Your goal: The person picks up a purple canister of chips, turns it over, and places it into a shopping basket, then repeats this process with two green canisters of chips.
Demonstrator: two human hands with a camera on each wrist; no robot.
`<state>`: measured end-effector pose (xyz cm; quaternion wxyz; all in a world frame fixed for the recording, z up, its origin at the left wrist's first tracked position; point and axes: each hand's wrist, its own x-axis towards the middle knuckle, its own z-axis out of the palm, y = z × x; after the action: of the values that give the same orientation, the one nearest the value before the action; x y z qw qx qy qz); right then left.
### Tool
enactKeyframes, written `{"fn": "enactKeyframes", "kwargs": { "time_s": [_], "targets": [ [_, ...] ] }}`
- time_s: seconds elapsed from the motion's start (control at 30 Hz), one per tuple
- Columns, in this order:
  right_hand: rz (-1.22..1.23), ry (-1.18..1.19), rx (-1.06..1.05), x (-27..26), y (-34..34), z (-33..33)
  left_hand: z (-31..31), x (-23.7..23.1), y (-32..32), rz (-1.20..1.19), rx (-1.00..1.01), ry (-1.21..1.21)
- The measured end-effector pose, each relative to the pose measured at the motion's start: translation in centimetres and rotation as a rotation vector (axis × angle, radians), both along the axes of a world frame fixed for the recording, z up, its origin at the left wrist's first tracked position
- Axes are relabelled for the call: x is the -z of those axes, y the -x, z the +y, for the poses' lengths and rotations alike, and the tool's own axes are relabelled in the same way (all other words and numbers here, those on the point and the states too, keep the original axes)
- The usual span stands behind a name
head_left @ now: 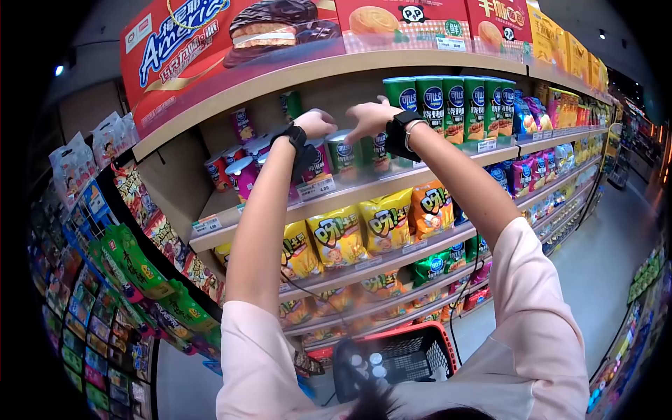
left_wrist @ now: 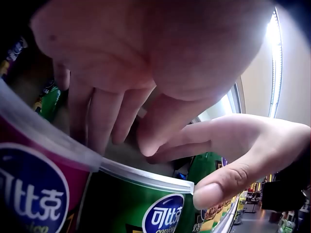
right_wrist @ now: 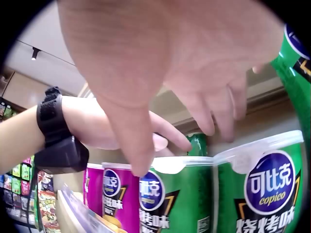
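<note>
Side by side on the shelf stand a green canister (head_left: pixel 342 155) (left_wrist: pixel 131 204) (right_wrist: pixel 182 194), a purple one (head_left: pixel 318 159) (left_wrist: pixel 29 170) on its left and another green one (head_left: pixel 378 152) (right_wrist: pixel 262 184) on its right. My left hand (head_left: pixel 316 123) (left_wrist: pixel 141 53) (right_wrist: pixel 90 116) hovers over the lids, fingers loosely bent and pointing down behind the rims, holding nothing visible. With fingers spread, my right hand (head_left: pixel 371 117) (left_wrist: pixel 257 141) (right_wrist: pixel 165 58) reaches over the same green canister. Its thumb lies at the front rim, apparently touching; its other fingers extend behind, not closed round it.
Tall green canisters (head_left: pixel 455 108) stand in a row to the right. More purple canisters (head_left: pixel 243 175) stand at the left, behind price tags (head_left: pixel 316 189). Yellow snack bags (head_left: pixel 339 234) fill the shelf below. Red boxes (head_left: pixel 280 38) sit above. A shopping basket (head_left: pixel 448 343) is below.
</note>
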<state>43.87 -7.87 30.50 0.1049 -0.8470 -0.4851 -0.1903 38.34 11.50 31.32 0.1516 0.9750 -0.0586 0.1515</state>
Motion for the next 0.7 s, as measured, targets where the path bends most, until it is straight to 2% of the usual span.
{"fn": "enactKeyframes", "kwargs": {
  "time_s": [0.03,0.1,0.17,0.3,0.33,0.37,0.43,0.5,0.57,0.63,0.7],
  "targets": [
    [0.048,0.074,0.019,-0.4,-0.4,0.3,-0.1,0.0,0.0,0.048,-0.005,-0.048],
    [0.071,0.078,-0.036,-0.4,-0.3,0.8,-0.3,0.3,0.1,0.051,-0.002,-0.105],
    [0.073,0.129,-0.018,-0.5,0.1,1.2,-0.4,0.7,0.4,0.027,-0.021,-0.033],
    [0.026,-0.035,-0.082,-0.1,0.4,1.2,0.4,0.7,0.5,-0.006,0.04,0.142],
    [0.029,-0.085,-0.116,-0.6,0.5,1.3,0.6,0.3,0.7,-0.076,0.089,0.09],
    [-0.014,-0.132,-0.098,-0.9,0.6,0.8,1.3,0.2,0.1,-0.136,0.136,0.134],
    [-0.039,-0.366,-0.225,-2.0,1.6,-0.8,-0.5,-1.0,2.2,-0.234,0.209,0.462],
    [0.027,-0.534,-0.354,-1.9,3.1,-2.4,-2.4,-0.5,5.0,-0.342,0.275,0.641],
    [0.054,-0.647,-0.399,-0.9,5.5,-4.5,-5.4,1.2,9.7,-0.389,0.316,0.74],
    [0.272,-0.74,-0.446,1.3,8.9,-6.5,-8.1,4.9,13.8,-0.445,0.413,0.788],
    [0.552,-0.786,-0.479,5.2,11.9,-8.1,-11.1,10.0,18.2,-0.332,0.413,0.886]
  ]
}}
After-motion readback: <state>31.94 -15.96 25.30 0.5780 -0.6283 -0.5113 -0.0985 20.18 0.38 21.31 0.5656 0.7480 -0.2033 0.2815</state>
